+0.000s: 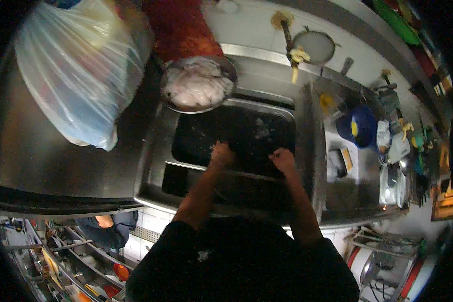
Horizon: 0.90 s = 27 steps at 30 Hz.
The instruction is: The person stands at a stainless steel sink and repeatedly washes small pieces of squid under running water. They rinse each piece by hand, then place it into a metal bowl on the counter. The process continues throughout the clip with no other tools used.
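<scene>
Both my arms reach into a steel sink (153, 161), over a rectangular metal tray (282, 113) whose inside looks black, with small pale specks. My left hand (221, 153) is at the tray's near middle, its fingers blurred and partly lost in the dark. To its right, my right hand (283, 158) is curled near the tray's right side; whatever it holds, if anything, cannot be made out. Beyond the tray at the far left, a round metal bowl (189, 108) is heaped with pale, glossy raw pieces (201, 83), possibly squid or meat.
A bulging translucent plastic bag (80, 75) stands on the steel counter (85, 171) at left. Behind the bowl is a red sack (181, 30). A faucet (289, 48) rises by the wall near a round strainer (314, 46). The right basin holds a blue bowl (357, 126).
</scene>
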Each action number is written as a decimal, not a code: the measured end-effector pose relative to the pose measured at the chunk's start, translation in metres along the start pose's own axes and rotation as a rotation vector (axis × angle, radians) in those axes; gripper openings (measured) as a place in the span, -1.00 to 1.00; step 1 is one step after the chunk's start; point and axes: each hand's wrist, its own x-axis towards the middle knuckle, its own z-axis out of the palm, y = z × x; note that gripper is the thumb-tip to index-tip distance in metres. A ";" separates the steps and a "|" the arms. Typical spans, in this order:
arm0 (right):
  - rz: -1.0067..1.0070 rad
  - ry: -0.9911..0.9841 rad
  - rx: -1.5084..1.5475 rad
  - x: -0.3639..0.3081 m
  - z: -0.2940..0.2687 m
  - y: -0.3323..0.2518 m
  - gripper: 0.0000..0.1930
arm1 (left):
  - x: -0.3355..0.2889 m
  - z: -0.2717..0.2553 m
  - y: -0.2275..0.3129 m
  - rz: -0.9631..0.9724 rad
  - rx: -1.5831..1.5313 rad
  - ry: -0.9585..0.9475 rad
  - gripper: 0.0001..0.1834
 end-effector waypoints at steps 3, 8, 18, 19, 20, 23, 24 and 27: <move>0.060 -0.024 0.014 0.006 0.020 0.003 -0.50 | -0.014 -0.010 0.010 -0.072 0.098 0.026 -0.35; 0.081 -0.294 -0.290 0.008 0.042 -0.012 -0.38 | -0.007 0.006 0.015 -0.054 0.140 0.151 -0.39; 0.022 -0.395 0.242 0.004 0.029 -0.054 -0.62 | 0.010 0.026 -0.011 0.283 -0.033 -0.026 -0.57; 0.091 -0.386 0.333 0.006 0.019 -0.046 -0.59 | -0.017 -0.006 0.016 0.267 -0.071 -0.032 -0.59; 0.140 -0.387 0.422 0.008 0.007 -0.049 -0.56 | -0.041 -0.033 0.033 0.232 -0.114 -0.025 -0.61; 0.128 -0.431 0.515 0.007 -0.047 -0.082 -0.65 | -0.054 -0.050 0.042 0.316 -0.326 0.112 -0.66; 0.030 -0.373 0.572 0.009 -0.047 -0.079 -0.70 | -0.052 -0.049 0.044 0.351 -0.409 0.076 -0.67; -0.077 -0.286 0.818 0.012 -0.061 -0.088 -0.76 | -0.049 -0.047 0.055 0.455 -0.705 -0.040 -0.68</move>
